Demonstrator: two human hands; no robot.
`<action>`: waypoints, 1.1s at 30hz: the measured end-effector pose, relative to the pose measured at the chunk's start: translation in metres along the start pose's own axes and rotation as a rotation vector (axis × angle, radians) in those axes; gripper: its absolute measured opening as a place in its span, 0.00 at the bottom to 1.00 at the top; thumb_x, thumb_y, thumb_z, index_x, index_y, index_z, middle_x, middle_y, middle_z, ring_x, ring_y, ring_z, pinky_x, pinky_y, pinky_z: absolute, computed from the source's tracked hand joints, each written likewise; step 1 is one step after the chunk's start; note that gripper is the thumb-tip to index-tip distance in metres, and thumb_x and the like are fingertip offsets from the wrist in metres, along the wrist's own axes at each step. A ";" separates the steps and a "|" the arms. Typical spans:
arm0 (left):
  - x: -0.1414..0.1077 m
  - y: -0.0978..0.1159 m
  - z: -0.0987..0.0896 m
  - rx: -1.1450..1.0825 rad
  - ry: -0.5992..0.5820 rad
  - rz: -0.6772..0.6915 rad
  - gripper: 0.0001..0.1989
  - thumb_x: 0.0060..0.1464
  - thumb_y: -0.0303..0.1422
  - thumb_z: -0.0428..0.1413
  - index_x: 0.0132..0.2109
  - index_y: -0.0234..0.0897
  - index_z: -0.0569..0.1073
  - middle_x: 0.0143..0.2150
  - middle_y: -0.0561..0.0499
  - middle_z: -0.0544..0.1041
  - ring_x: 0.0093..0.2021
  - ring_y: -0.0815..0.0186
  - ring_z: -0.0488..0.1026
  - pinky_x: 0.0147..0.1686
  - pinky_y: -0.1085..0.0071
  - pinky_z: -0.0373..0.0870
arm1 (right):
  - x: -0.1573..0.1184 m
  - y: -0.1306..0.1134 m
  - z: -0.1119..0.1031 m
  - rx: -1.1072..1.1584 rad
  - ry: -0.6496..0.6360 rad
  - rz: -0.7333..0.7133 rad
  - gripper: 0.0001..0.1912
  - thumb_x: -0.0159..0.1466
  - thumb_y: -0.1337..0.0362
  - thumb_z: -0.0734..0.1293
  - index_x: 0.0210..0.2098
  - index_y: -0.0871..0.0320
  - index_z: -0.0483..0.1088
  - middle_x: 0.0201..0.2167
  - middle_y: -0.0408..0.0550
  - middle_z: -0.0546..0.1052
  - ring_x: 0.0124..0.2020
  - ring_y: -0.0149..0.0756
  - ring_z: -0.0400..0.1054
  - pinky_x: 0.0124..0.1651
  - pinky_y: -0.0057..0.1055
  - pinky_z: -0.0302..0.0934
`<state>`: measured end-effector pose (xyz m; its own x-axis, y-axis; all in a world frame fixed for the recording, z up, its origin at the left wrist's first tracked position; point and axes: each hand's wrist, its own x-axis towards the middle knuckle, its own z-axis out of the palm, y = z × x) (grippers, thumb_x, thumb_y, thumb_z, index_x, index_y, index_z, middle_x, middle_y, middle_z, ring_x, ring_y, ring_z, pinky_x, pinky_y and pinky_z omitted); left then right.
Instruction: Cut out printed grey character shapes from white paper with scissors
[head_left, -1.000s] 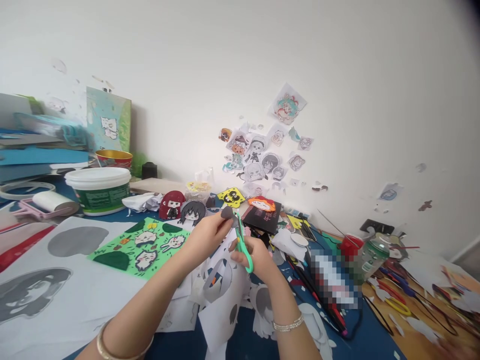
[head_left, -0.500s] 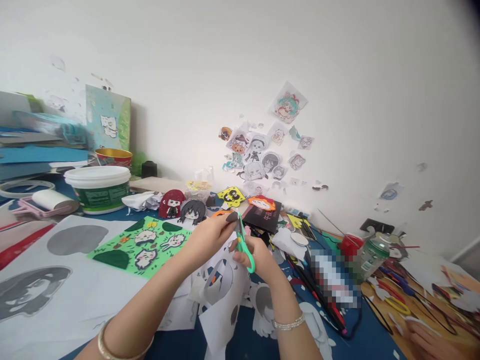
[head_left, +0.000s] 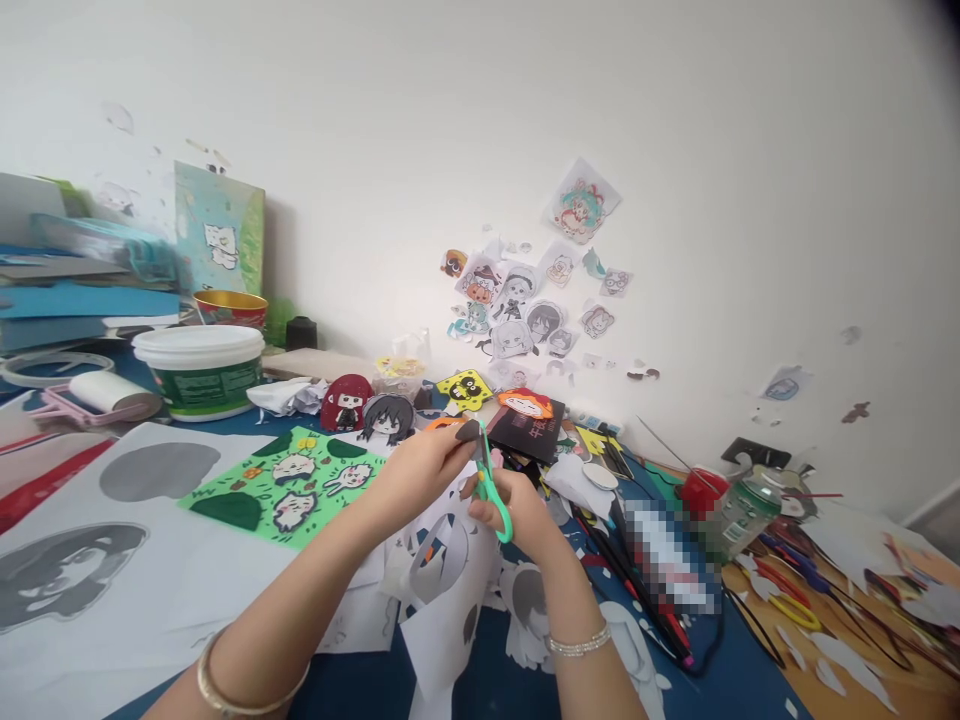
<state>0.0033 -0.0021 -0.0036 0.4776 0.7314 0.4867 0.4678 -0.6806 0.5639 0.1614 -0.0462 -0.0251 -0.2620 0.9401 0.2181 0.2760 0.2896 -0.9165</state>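
My left hand [head_left: 431, 462] pinches a small dark grey paper piece [head_left: 468, 431] between thumb and fingers. Green-handled scissors [head_left: 495, 503] are in my right hand [head_left: 521, 508], their blades pointing up right beside that piece. Whether the blades are touching the paper is hard to make out. Below both hands hangs a curled white paper sheet [head_left: 439, 640] with a cut-out opening; my hands hide where its upper end goes. Left of my left hand lies a green decorated sheet [head_left: 259, 478] with cartoon cutouts.
A lidded white-and-green tub [head_left: 199, 385] stands at the left, behind printed sheets [head_left: 172, 570]. Red-haired [head_left: 346, 402] and dark-haired [head_left: 388, 420] character cutouts stand behind my hands. Pens [head_left: 637, 580], a glass jar [head_left: 750, 505] and yellow-handled scissors [head_left: 796, 610] are to the right.
Another person's hand at the lower right has left the view, uncovering white paper scraps. The view has shifted slightly; my hands keep nearly the same pose at the grey piece.
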 end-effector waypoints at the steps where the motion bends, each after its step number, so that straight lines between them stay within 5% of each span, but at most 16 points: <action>1: 0.000 0.000 0.000 -0.006 0.005 0.002 0.13 0.57 0.38 0.41 0.27 0.39 0.60 0.22 0.57 0.61 0.22 0.69 0.57 0.21 0.74 0.50 | 0.000 0.001 0.000 -0.007 0.002 -0.002 0.23 0.47 0.48 0.70 0.29 0.63 0.69 0.20 0.41 0.63 0.23 0.29 0.55 0.25 0.26 0.51; 13: 0.001 -0.002 0.003 -0.082 0.034 -0.038 0.14 0.56 0.38 0.43 0.24 0.39 0.58 0.19 0.58 0.57 0.21 0.71 0.54 0.21 0.74 0.49 | 0.001 0.005 -0.002 -0.035 0.042 0.022 0.23 0.44 0.48 0.72 0.29 0.62 0.69 0.19 0.39 0.63 0.22 0.28 0.55 0.24 0.25 0.52; 25: -0.001 0.012 0.004 -0.520 0.008 -0.175 0.13 0.47 0.36 0.50 0.19 0.36 0.63 0.17 0.57 0.61 0.20 0.72 0.57 0.20 0.75 0.53 | 0.004 0.019 -0.002 -0.002 0.159 -0.115 0.27 0.48 0.43 0.68 0.33 0.61 0.68 0.22 0.42 0.64 0.25 0.31 0.56 0.27 0.27 0.54; 33: -0.001 0.014 -0.003 -0.560 0.118 -0.229 0.11 0.47 0.42 0.53 0.30 0.38 0.69 0.17 0.57 0.65 0.19 0.70 0.61 0.21 0.74 0.58 | 0.003 0.020 -0.002 0.092 0.184 -0.200 0.25 0.50 0.44 0.68 0.33 0.61 0.69 0.24 0.44 0.66 0.26 0.32 0.59 0.29 0.28 0.56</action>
<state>0.0070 -0.0121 0.0053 0.3104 0.8780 0.3645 0.0720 -0.4041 0.9119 0.1683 -0.0372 -0.0415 -0.1279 0.8852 0.4473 0.1483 0.4630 -0.8739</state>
